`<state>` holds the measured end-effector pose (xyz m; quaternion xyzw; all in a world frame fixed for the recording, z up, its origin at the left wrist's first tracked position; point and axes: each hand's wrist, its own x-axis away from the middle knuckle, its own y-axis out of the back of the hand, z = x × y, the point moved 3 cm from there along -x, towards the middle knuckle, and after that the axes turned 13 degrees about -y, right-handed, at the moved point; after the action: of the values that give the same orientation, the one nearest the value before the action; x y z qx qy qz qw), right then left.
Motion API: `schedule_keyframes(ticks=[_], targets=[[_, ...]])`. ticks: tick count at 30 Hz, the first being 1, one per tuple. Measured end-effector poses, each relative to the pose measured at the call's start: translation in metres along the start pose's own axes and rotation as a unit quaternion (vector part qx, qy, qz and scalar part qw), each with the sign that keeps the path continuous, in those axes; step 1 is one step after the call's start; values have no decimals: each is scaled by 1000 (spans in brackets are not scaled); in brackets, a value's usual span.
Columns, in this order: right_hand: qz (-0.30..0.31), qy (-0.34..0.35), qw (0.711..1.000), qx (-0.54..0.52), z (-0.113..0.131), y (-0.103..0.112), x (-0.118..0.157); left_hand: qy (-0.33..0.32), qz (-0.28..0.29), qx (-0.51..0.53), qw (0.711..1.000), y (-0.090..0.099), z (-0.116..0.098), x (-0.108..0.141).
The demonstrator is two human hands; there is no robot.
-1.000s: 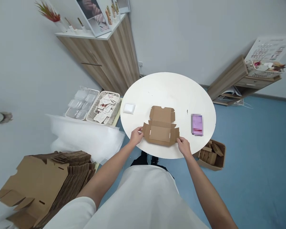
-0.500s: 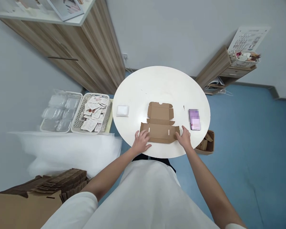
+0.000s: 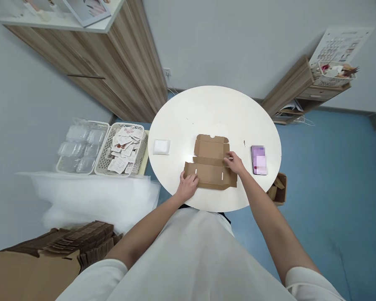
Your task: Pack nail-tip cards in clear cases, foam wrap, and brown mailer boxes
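Note:
An unfolded brown cardboard box (image 3: pixel 210 174) lies on the round white table (image 3: pixel 213 108), its creased panels and side flaps spread out. My left hand (image 3: pixel 188 186) rests on its lower left flap, fingers apart and slightly bent. At the right side, my right hand (image 3: pixel 235 162) has its thumb and fingers on the small flap by the middle crease. These fingers look closed on the flap's edge. Left of the cardboard is a small white packet (image 3: pixel 161 146). A purple and pink flat item (image 3: pixel 259 160), partly blurred out, lies to the right.
Two white baskets stand left of the table, one with clear plastic packs (image 3: pixel 78 146), one with printed cards (image 3: pixel 124 146). White sheeting (image 3: pixel 94 196) and stacked flat cardboard (image 3: pixel 81 242) are nearer me. A carton (image 3: pixel 280 188) sits on the floor at right.
My right hand has moved up from the lower right flap to the middle flap. My left hand has shifted slightly on the lower left flap. The view has shifted a little.

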<state>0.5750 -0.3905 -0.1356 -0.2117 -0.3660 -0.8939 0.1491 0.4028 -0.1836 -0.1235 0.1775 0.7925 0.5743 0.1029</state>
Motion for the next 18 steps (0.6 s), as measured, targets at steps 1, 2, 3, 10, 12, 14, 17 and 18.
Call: schedule_keyframes(ticks=[1,2,3,10,12,14,17,18], targets=[[7,-4,1000,-5,1,-2,-5,10,1,-5,1000,2,0,-2],[8,-6,1000,-6,2,-3,-9,20,3,-11,1000,5,1,-4],[3,-7,1000,-5,4,-5,-14,32,7,-18,999,8,1,-7],[-19,-6,999,-38,10,-11,-26,83,72,-71,991,20,7,-41],[9,-1,999,-35,9,-10,-23,81,92,-74,990,21,10,-51],[36,8,999,-14,9,-8,-19,73,107,-74,989,20,12,-57],[79,17,996,35,9,-5,-9,62,117,-83,988,17,14,-61],[87,21,994,59,9,-4,-4,59,120,-86,987,15,14,-61]])
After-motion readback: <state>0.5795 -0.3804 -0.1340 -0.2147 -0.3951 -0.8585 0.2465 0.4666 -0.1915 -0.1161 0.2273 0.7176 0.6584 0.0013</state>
